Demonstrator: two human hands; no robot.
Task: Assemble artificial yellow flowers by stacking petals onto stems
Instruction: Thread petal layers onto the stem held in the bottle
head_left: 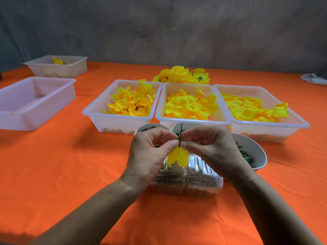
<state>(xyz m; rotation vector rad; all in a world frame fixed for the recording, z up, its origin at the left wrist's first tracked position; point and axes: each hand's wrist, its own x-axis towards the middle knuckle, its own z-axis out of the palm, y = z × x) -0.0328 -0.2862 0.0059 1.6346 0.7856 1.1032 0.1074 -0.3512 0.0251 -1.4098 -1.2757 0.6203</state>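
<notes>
A thin dark green stem (181, 129) stands upright between my two hands, with a yellow petal piece (178, 157) hanging below the fingertips. My left hand (150, 152) pinches the stem just above the petals with thumb and forefinger. My right hand (208, 145) pinches the same spot from the other side, where a small green calyx shows. Behind them three white trays hold loose yellow petals: a left tray (99, 112), a middle tray (219, 119) and a right tray (299, 123). A heap of finished yellow flowers (182, 75) lies beyond the trays.
A clear plastic box (203, 184) sits under my hands on the orange tablecloth (70, 165). White bowls of small green parts stand at left (150, 127) and right (254, 149). An empty pinkish tray (35, 103) and another tray (58, 67) with a flower are at far left.
</notes>
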